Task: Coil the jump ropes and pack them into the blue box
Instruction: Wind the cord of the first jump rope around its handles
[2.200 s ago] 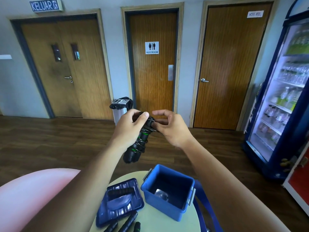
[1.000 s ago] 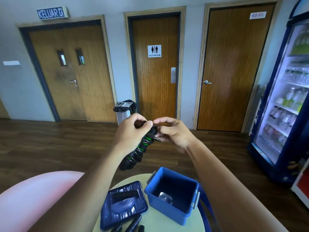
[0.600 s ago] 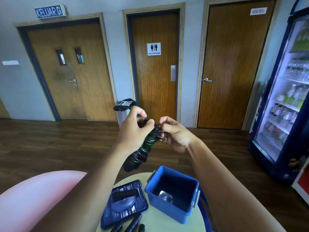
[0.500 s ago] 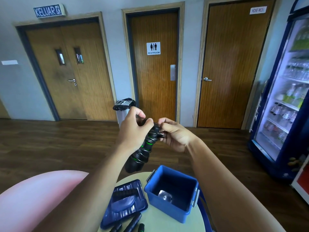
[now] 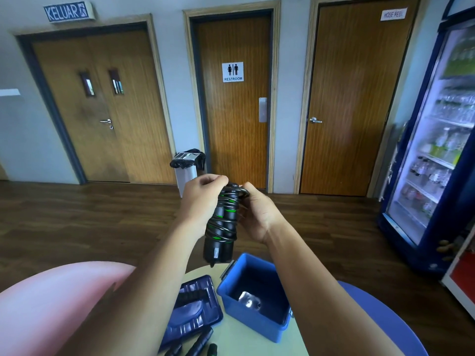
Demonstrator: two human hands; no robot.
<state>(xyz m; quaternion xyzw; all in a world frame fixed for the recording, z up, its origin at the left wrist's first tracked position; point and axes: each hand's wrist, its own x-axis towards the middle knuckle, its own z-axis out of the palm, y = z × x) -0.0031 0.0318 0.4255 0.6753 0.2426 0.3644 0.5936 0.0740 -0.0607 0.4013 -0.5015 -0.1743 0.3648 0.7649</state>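
So the room is a hallway sort of space: three brown wooden doors [image 5: 234, 124] along the far wall, a tall blue glass-front drinks fridge [image 5: 442, 140] on the right, and a dark plank floor [image 5: 77, 219]. Close in there's a small round pale table [image 5: 239, 340] with some big pink rounded thing [image 5: 51, 304] beside it, no idea what that is. On the table sits an open blue plastic box [image 5: 257, 321] with its dark blue lid [image 5: 195, 312] lying flat just left of it. A few more black handles [image 5: 199, 344] poke in at the near edge. The action is up in the air over that: a black jump rope [image 5: 222, 227], its two green-ringed handles side by side with the thin cord wound round them. It stands nearly upright, bottom end pointing down at the far left corner of the blue box. The left hand [image 5: 203, 201] has its fingers curled round the top half and carries the weight. The right hand [image 5: 259, 217] is on the other side, its fingertips closed on the last little cord loop [image 5: 243, 192] at the top, I'd guess tucking it in. The box mouth lies straight below and a touch right. Once that end is secured it only needs lowering, lengthwise, probably tipped to fit.
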